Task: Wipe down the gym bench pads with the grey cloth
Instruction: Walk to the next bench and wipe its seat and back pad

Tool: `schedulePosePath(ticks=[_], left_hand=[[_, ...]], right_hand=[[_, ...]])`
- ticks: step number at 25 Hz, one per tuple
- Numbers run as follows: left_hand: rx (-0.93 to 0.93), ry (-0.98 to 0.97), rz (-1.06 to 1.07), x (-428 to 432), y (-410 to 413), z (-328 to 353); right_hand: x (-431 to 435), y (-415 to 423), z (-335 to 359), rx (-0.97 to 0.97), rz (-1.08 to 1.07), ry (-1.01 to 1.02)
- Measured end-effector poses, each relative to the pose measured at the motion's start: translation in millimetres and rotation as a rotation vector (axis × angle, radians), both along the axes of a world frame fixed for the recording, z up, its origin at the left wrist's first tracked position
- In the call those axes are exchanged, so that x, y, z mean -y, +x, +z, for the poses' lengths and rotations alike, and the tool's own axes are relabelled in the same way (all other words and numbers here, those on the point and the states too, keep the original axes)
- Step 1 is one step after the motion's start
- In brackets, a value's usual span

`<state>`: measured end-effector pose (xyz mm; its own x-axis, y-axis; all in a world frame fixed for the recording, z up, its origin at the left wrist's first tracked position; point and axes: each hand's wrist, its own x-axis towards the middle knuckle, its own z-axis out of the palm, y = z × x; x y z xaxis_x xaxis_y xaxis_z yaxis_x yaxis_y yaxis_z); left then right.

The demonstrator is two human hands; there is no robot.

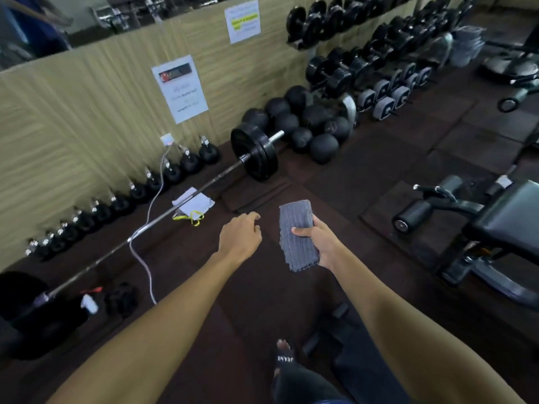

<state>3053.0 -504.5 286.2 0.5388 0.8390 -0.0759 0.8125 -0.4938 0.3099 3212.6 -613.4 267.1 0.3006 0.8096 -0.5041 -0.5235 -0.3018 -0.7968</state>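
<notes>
- a foot (284, 349) in a sandal stands on the dark floor (262, 301), nearest the camera.
- right hand (316, 240) grips the folded grey cloth (297, 234), thumb across it, held up in the air.
- left hand (240, 233) is empty, fingers loosely curled, just beside the cloth but apart from it.
- bench (507, 217) sits off to the right, its black pad untouched by the cloth.
- step: likely cloth readied, wiping not begun; next move calls for turning right and pressing the cloth flat on the pad.
- barbell (163, 212) and dumbbells (364, 68) lie beyond, by the wall.
</notes>
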Motion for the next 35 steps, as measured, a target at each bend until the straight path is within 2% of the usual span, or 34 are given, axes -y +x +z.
schedulePosePath(ticks=[5, 12, 19, 24, 27, 30, 33, 35], left_hand=[[0.014, -0.016, -0.165, -95, 108, 11], [0.031, -0.03, -0.576, -152, 314, 3], [0.01, -0.067, -1.097, -111, 508, -19], [0.0, -0.14, -1.349, -38, 606, -34], [-0.023, -0.156, -1.417, 9, 652, -53], [-0.063, -0.159, -1.394, 56, 707, -84], [-0.081, -0.196, -1.275, 110, 778, -127], [-0.107, -0.262, -1.094, 154, 825, -159]], right_hand=[[-72, 80, 15, 0.002, -0.174, -0.018], [-90, 222, 2, 0.002, -0.543, 0.021], [-42, 336, -6, 0.005, -1.077, -0.083], [20, 387, -31, -0.071, -1.332, -0.197], [57, 430, -50, -0.088, -1.392, -0.263], [103, 497, -79, -0.095, -1.367, -0.283], [156, 581, -114, -0.059, -1.238, -0.34], [195, 644, -146, -0.019, -1.103, -0.427]])
